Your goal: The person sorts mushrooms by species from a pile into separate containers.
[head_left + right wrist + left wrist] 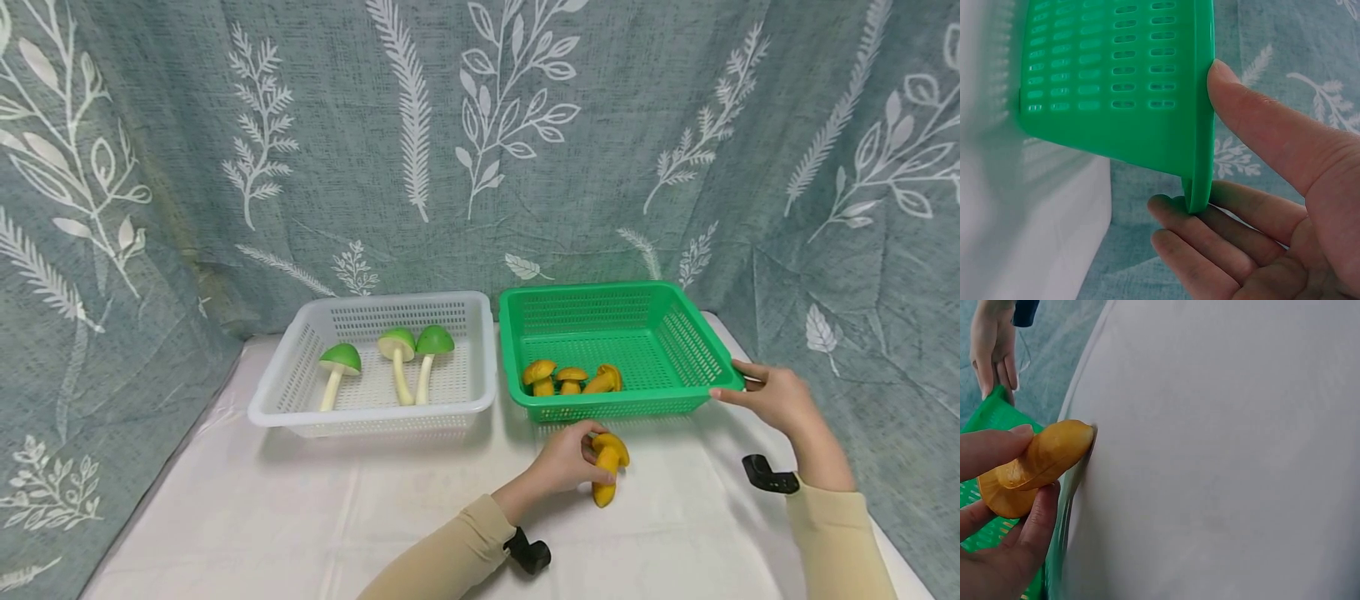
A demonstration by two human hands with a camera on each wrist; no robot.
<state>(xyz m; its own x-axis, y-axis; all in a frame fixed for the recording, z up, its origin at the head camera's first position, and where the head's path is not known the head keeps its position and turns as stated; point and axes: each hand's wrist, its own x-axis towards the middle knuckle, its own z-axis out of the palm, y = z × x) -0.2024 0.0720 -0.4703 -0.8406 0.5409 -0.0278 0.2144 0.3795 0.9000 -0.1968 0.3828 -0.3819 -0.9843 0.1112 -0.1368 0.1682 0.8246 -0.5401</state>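
My left hand (pixel 564 460) pinches a yellow-orange toy mushroom (pixel 609 471) between thumb and fingers, in front of the green basket. In the left wrist view the mushroom (pixel 1047 456) has its cap toward the palm and its rounded stem end pointing away. At the front right corner of the green basket (pixel 622 404), my right hand (pixel 776 400) grips the rim. The right wrist view has the thumb on the rim (pixel 1204 125) and the fingers around the corner's underside. Several similar yellow-orange mushrooms (pixel 572 377) lie along the front inside of the green basket.
Left of the green basket stands a white basket (pixel 375 410) with three green-capped, pale-stemmed mushrooms (pixel 341 360) in it. Both baskets sit on a white-covered table (pixel 300 517). A grey-green leaf-patterned curtain (pixel 337 167) hangs behind and at the sides.
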